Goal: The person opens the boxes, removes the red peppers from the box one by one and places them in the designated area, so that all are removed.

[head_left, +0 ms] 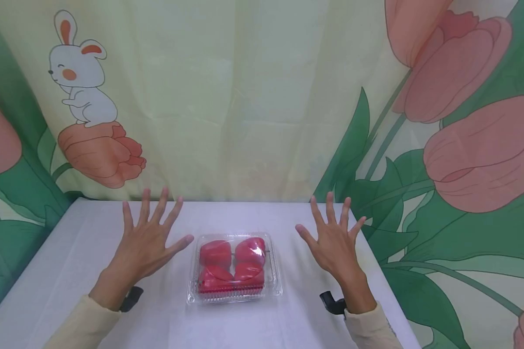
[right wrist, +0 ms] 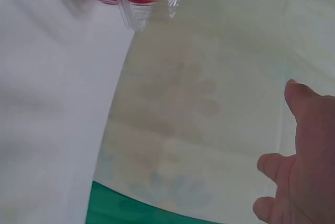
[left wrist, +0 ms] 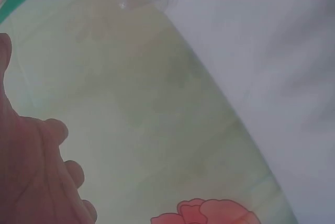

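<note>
Beside the box (head_left: 231, 296), both hands (head_left: 146, 249) (head_left: 337, 247) spread wide.

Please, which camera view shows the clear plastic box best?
The head view: the whole clear plastic box is in frame, with the red things inside visible. The left wrist view shows only a corner with a bit of red, and the right wrist view a larger part with ridges, both cut off at the top edge.

Box (head_left: 234, 269) in downward head, close wrist views
</note>
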`<state>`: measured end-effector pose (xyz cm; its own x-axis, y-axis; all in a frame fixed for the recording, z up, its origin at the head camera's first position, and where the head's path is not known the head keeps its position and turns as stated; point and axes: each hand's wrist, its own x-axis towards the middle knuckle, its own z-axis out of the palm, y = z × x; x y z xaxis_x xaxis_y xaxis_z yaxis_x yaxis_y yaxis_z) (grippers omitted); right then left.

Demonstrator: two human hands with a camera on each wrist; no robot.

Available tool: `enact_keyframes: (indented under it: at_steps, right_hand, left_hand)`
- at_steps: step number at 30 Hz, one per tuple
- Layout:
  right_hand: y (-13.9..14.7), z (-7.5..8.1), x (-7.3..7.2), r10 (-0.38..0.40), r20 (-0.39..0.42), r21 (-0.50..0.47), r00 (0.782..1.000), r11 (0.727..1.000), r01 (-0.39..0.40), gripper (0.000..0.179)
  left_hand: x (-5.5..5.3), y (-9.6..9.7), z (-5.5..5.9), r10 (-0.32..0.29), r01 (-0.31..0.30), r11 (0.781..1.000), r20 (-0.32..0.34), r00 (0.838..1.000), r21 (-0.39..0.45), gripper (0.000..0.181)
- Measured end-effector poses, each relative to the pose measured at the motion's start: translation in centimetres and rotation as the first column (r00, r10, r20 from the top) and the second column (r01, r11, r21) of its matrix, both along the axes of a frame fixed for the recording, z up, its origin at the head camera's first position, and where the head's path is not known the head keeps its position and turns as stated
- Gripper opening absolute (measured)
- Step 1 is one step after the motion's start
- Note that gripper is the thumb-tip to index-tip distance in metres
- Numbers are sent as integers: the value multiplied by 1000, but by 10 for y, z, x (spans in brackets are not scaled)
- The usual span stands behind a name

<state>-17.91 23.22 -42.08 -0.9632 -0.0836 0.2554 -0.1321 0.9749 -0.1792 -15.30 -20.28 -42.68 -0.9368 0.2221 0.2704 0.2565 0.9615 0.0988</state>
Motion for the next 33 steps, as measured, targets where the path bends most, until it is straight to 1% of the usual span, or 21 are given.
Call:
enact_keyframes:
  at_steps: [5, 7, 9, 11, 13, 15, 16, 17, 19, 20, 22, 24, 26, 27, 29, 30, 31, 33]
  right_hand:
    - [1, -2, 0, 0, 12, -4, 1000, 1000, 0, 91]
    - [1, -4, 1, -2, 4, -12, 1000, 1000, 2, 91]
    - [1, -6, 3, -3, -21, -27, 1000, 1000, 3, 91]
    - [-1, -7, 6, 0, -63, -47, 998, 999, -3, 90]
    - [-4, -9, 10, 15, -124, -94, 992, 995, -27, 89]
    - [-9, -12, 14, 34, -200, -149, 979, 987, -65, 86]
    - [-11, -13, 16, 45, -242, -174, 969, 981, -89, 85]
    - [-14, -15, 18, 59, -285, -196, 957, 973, -118, 84]
    - [-21, -20, 22, 84, -367, -230, 927, 957, -178, 81]
    - [-24, -24, 25, 95, -408, -240, 908, 948, -207, 79]
    - [-33, -31, 31, 122, -480, -250, 869, 930, -269, 76]
    - [-44, -39, 38, 142, -532, -266, 834, 908, -325, 71]
    - [-56, -47, 46, 154, -573, -283, 805, 884, -371, 68]
    - [-62, -50, 50, 155, -585, -296, 796, 873, -387, 66]
    - [-74, -56, 58, 152, -599, -324, 786, 852, -412, 63]
    - [-79, -58, 61, 149, -607, -334, 781, 843, -421, 62]
    - [-84, -61, 64, 148, -615, -344, 775, 834, -432, 61]
    - [-93, -65, 71, 144, -620, -363, 771, 819, -445, 57]
  left_hand:
    - [2, 0, -1, 3, -3, 1000, 15, 1000, 1, 99]
    - [2, 1, -2, 4, -5, 1000, 23, 1000, 4, 99]
    - [2, 1, -2, 3, -4, 1000, 29, 1000, 13, 98]
    - [2, 2, -1, 2, -3, 1000, 33, 999, 29, 97]
    - [3, 3, 0, -1, -3, 997, 51, 999, 81, 95]
    - [5, 4, 0, -5, -7, 987, 78, 997, 159, 91]
    - [6, 5, -1, -10, -9, 978, 88, 996, 210, 88]
    - [8, 6, -3, -14, -12, 963, 97, 995, 269, 84]
    - [13, 7, -9, -20, -26, 919, 113, 993, 394, 77]
    - [15, 8, -13, -19, -37, 891, 119, 993, 452, 73]
    - [20, 9, -25, -18, -60, 827, 133, 991, 559, 65]
    - [25, 9, -38, -19, -108, 753, 186, 982, 649, 61]
    - [28, 10, -51, -23, -172, 685, 258, 966, 708, 59]
    - [29, 10, -58, -36, -204, 646, 297, 954, 735, 58]
    - [31, 11, -69, -66, -274, 562, 373, 926, 781, 57]
    - [32, 12, -74, -82, -303, 522, 400, 913, 797, 57]
    - [32, 13, -78, -99, -327, 479, 421, 902, 815, 57]
    - [33, 14, -85, -138, -366, 391, 446, 884, 845, 58]
